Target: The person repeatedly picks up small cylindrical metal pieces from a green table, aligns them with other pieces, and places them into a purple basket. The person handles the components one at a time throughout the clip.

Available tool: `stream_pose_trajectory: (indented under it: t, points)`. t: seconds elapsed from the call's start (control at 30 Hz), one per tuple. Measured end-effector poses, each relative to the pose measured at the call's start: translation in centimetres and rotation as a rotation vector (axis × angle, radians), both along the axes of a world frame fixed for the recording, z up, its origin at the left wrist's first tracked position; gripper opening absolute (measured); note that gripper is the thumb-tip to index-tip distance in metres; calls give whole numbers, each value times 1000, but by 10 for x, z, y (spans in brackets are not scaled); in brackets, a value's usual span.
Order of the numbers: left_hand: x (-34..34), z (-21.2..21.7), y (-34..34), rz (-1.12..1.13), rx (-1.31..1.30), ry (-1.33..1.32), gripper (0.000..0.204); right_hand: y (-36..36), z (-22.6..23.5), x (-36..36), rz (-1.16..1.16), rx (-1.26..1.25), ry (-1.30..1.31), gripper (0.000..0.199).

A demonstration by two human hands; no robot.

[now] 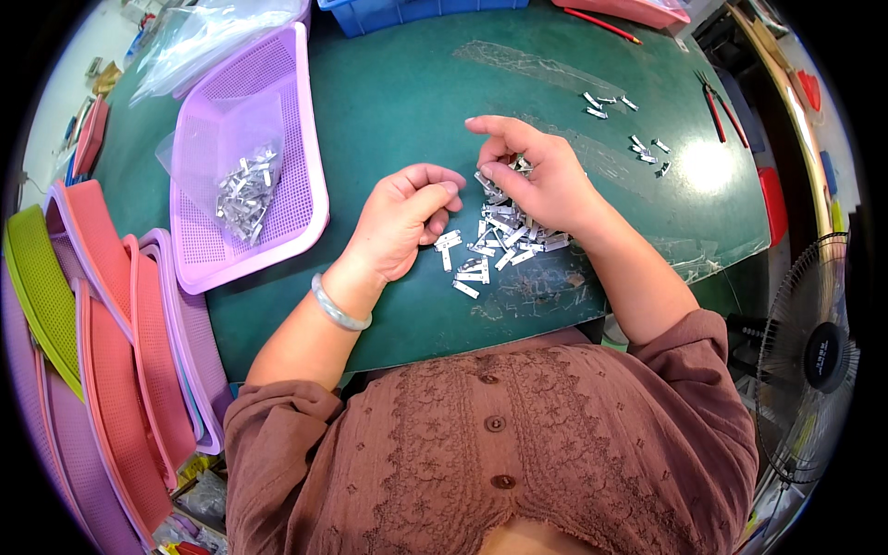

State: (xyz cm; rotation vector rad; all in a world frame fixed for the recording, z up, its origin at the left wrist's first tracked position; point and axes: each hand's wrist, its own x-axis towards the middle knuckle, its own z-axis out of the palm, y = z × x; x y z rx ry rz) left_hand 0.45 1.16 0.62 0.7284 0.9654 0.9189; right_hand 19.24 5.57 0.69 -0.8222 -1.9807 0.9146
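Note:
A loose pile of small silvery metal clips or brackets (523,242) lies on the green tabletop in front of me. My right hand (541,176) hovers over the pile's far side and hides part of it. Its index finger points left, apart from the thumb, and the other fingers are bent; I see nothing gripped in it. Left of the pile, my left hand (407,217) is closed, thumb pressed against the curled index finger. Whatever it pinches, if anything, is hidden. A clear plastic bag (245,190) with many similar metal pieces rests inside a purple mesh basket (310,157).
Small groups of the metal pieces (597,109) lie at the far right, near red-handled pliers (714,113). A red pen (601,25) and a blue bin (416,14) are at the back. Stacked baskets (106,370) stand left; a fan (819,356) stands right.

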Motion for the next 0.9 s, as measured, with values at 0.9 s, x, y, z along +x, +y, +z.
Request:
stream_pose_trajectory:
  t: [0.9]
  points:
    - [8, 3, -7, 70, 180, 226, 13, -7, 1, -5, 34, -125, 207, 37]
